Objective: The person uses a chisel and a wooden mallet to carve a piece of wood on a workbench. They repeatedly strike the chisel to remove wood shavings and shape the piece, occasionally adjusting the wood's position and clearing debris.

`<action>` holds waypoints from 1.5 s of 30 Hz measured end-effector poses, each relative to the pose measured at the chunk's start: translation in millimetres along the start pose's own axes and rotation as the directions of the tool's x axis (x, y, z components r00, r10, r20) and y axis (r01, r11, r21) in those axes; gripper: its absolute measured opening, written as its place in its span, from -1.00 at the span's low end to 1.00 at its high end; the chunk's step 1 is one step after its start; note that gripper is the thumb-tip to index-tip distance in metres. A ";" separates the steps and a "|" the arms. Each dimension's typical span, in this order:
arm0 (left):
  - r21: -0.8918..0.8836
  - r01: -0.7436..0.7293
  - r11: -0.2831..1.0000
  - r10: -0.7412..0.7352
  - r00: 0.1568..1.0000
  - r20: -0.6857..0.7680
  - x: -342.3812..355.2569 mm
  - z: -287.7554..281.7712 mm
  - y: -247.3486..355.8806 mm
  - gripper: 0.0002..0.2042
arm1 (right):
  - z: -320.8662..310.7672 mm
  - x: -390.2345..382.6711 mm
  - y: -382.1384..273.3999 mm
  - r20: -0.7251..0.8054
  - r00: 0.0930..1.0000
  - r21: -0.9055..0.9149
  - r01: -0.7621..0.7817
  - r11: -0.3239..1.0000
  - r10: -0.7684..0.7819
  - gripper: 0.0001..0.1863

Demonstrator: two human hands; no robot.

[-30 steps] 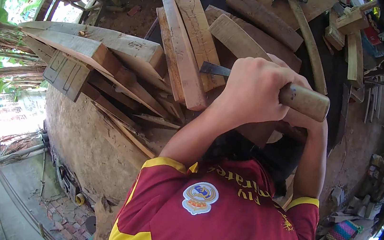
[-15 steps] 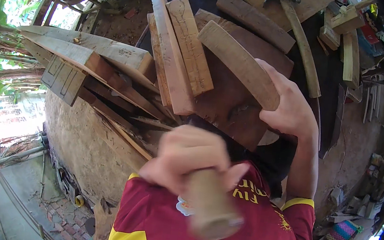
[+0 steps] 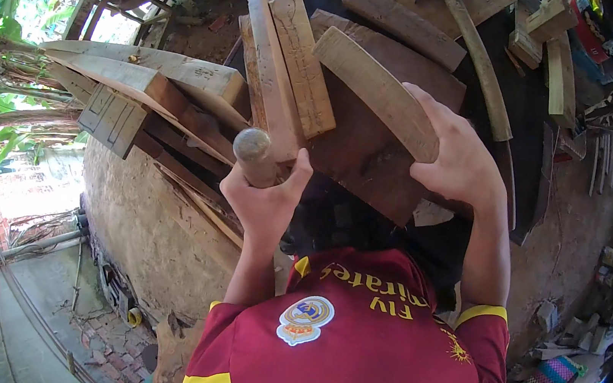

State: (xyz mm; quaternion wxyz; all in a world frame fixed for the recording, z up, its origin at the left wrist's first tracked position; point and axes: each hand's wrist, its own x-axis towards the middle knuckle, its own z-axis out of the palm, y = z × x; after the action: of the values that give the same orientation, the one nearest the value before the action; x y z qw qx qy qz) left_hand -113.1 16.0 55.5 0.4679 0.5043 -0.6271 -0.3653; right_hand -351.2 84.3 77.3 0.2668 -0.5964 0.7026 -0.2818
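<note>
Left hand (image 3: 263, 201) fingers clenched round a round wooden handle (image 3: 252, 153), butt end up toward the camera; tool head hidden. Right hand (image 3: 459, 160) fingers curled over the near end of a curved wooden piece (image 3: 376, 89), pinning it on a dark board (image 3: 371, 161), likely to steady it. Loose planks (image 3: 291, 67) stacked left, a hammer (image 3: 477, 52) behind.

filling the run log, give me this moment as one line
left hand: grips round wooden handle, butt end toward camera | right hand: holds curved wooden piece on dark board
</note>
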 end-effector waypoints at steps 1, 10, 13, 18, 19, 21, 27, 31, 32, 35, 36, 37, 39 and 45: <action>0.016 0.011 1.000 -0.010 1.000 -0.013 -1.2 -0.2 -0.3 -0.84 | -1.0 -2.3 -1.7 0.007 1.000 -0.009 -0.011 1.000 0.011 -0.10; 0.148 -0.044 0.988 0.054 0.996 -0.064 -35.8 -36.9 -33.5 -0.74 | 14.9 -30.7 -7.4 -0.019 1.000 0.040 -0.009 0.999 0.010 -0.08; 0.148 0.080 0.986 -0.075 0.996 -0.042 -47.9 -48.1 -32.4 -0.55 | 16.1 -35.3 -7.7 -0.011 1.000 0.041 -0.022 0.999 0.022 -0.08; 0.223 -0.284 0.933 0.300 0.953 -0.044 -41.6 -58.1 -29.3 -0.73 | 17.8 -35.9 -6.7 -0.012 1.000 0.064 -0.020 0.998 0.021 -0.08; 0.227 -0.346 0.910 0.369 0.928 -0.062 -38.2 -60.7 -23.2 -0.73 | 19.2 -36.1 -7.6 -0.019 1.000 0.064 -0.018 0.998 0.020 -0.08; 0.212 -0.424 0.881 0.453 0.884 -0.115 -31.2 -63.0 -9.8 -0.74 | 19.2 -35.7 -6.7 -0.025 1.000 0.063 -0.015 0.998 0.017 -0.08; -0.518 -0.393 0.759 0.497 0.864 0.073 15.9 -80.5 59.3 -0.89 | 23.1 -30.5 -4.1 -0.028 1.000 0.116 0.015 0.993 -0.012 -0.09; -0.646 -0.360 0.673 0.551 0.827 0.114 66.8 -32.5 73.5 -0.91 | 24.6 -32.7 -0.5 -0.078 0.997 0.177 0.030 0.984 -0.017 -0.11; -0.697 -0.227 0.681 0.442 0.886 0.143 69.0 -20.0 76.7 -0.87 | 25.5 -33.4 -0.9 -0.095 0.995 0.191 0.035 0.981 -0.018 -0.11; -0.706 -0.169 0.688 0.499 0.817 0.290 92.1 7.0 65.9 -0.80 | 26.5 -34.9 -3.6 -0.125 0.992 0.197 0.039 0.980 -0.014 -0.12; -0.703 -0.158 0.694 0.484 0.824 0.293 96.0 10.6 65.9 -0.79 | 26.5 -35.0 -5.0 -0.108 0.994 0.200 0.024 0.980 -0.002 -0.11; -0.699 -0.143 0.701 0.469 0.831 0.300 98.9 15.8 67.8 -0.78 | 25.3 -34.9 -5.4 -0.091 0.996 0.204 0.006 0.979 0.012 -0.11; -0.647 -0.187 0.739 0.484 0.816 0.317 106.0 20.4 69.0 -0.78 | 22.9 -35.3 -7.6 -0.052 0.997 0.220 -0.042 0.975 0.055 -0.11; -0.603 -0.220 0.767 0.516 0.770 0.375 116.5 25.9 70.6 -0.81 | 19.0 -38.9 -10.4 -0.015 0.994 0.197 -0.107 0.975 0.112 -0.10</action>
State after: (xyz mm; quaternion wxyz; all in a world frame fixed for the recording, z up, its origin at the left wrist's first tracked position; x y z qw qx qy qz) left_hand -164.6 -82.1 138.9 0.4644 0.0991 -0.6942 -0.5410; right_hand -324.8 119.9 72.9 0.3300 -0.5238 0.7069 -0.3421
